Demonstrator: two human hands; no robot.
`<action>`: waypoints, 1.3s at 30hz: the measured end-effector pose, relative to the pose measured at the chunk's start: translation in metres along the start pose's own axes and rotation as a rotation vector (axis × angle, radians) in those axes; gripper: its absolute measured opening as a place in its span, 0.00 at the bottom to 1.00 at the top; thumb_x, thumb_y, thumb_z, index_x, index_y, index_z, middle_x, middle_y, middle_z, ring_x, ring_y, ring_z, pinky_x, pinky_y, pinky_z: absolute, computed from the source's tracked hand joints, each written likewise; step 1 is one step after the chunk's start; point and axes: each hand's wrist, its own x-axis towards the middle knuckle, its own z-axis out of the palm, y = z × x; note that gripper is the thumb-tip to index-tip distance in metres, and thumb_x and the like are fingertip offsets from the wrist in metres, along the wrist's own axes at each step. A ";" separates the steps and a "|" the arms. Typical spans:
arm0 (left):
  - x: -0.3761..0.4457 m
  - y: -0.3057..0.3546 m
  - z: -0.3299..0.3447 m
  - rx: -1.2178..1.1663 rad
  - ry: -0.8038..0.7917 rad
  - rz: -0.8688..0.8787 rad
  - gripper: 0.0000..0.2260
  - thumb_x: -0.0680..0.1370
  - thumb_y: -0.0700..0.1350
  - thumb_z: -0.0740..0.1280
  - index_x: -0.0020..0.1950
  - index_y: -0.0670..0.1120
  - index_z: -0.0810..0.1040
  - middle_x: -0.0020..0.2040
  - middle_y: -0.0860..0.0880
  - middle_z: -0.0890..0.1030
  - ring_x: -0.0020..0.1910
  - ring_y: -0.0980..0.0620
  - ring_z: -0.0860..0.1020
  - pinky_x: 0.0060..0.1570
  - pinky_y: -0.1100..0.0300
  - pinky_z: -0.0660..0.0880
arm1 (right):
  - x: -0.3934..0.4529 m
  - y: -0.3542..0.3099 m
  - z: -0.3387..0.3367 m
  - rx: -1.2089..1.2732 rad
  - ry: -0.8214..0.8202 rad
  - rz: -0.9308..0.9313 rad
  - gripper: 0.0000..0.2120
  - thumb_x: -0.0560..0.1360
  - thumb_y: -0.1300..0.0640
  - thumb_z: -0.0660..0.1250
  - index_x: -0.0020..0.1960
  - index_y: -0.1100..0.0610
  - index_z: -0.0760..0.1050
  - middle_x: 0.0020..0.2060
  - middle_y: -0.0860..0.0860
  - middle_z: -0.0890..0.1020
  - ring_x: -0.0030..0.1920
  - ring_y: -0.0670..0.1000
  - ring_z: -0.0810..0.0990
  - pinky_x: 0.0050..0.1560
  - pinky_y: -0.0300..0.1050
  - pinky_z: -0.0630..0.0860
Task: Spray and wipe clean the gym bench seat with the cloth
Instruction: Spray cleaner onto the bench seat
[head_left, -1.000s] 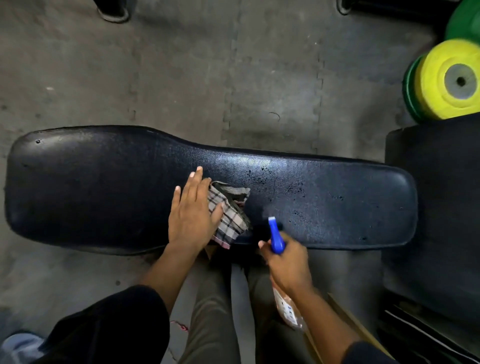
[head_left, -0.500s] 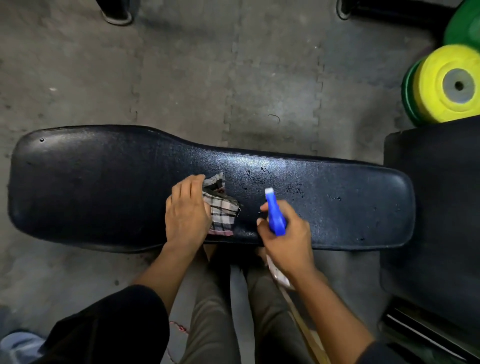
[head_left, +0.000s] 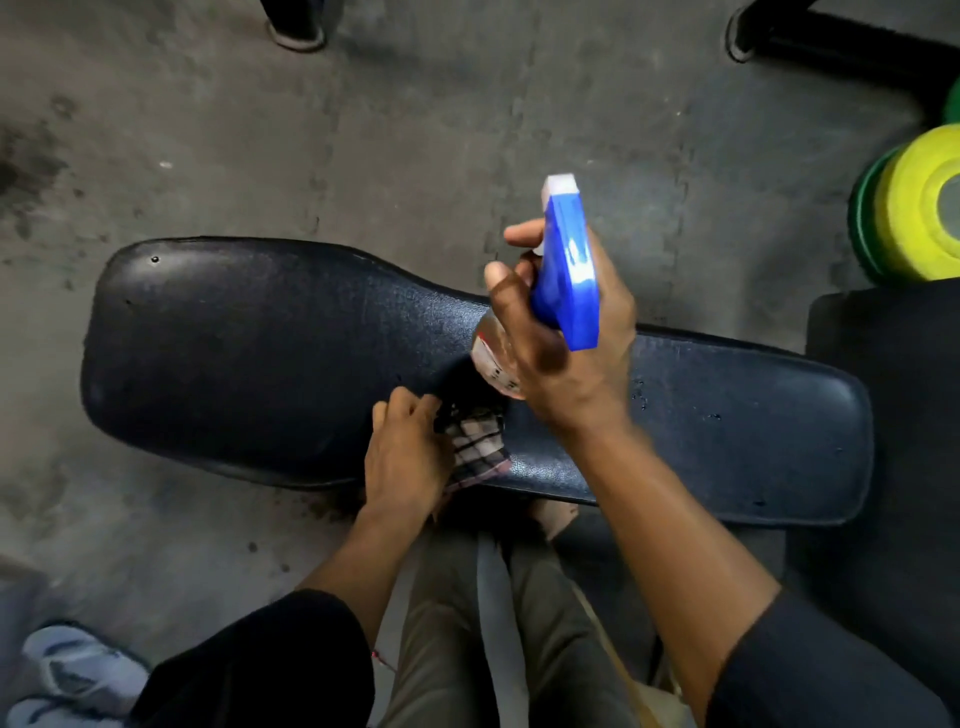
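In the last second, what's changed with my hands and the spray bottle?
Your right hand lifted the spray bottle from the bench's near edge to well above the bench seat. Your left hand curled its fingers, bunching the checked cloth. Both grips held; the bench hasn't moved.

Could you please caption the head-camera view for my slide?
Right hand raises a blue-triggered spray bottle above the black bench seat; left hand presses a checked cloth.

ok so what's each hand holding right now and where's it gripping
The right hand holds the spray bottle around its neck, below the blue trigger head. The left hand bunches the checked cloth by its left edge on the bench seat.
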 end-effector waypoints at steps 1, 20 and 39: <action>0.000 0.002 0.001 -0.016 0.007 0.007 0.07 0.77 0.37 0.68 0.53 0.46 0.77 0.54 0.48 0.70 0.57 0.42 0.70 0.48 0.43 0.78 | 0.000 0.001 0.004 -0.004 -0.006 -0.009 0.10 0.78 0.52 0.75 0.59 0.51 0.81 0.39 0.47 0.79 0.39 0.50 0.80 0.50 0.44 0.79; -0.011 -0.008 0.008 -0.240 -0.061 0.106 0.14 0.76 0.37 0.67 0.60 0.44 0.84 0.54 0.43 0.87 0.55 0.39 0.84 0.52 0.43 0.80 | -0.048 0.042 0.033 -0.091 -0.420 0.185 0.31 0.70 0.42 0.83 0.69 0.40 0.75 0.62 0.37 0.85 0.58 0.40 0.84 0.58 0.27 0.74; -0.024 0.042 0.019 -0.204 -0.082 0.169 0.09 0.74 0.34 0.68 0.50 0.43 0.83 0.47 0.41 0.86 0.50 0.37 0.84 0.54 0.43 0.80 | -0.078 0.090 -0.046 -0.205 -0.323 0.410 0.37 0.70 0.58 0.77 0.76 0.45 0.73 0.72 0.43 0.82 0.73 0.37 0.77 0.78 0.45 0.73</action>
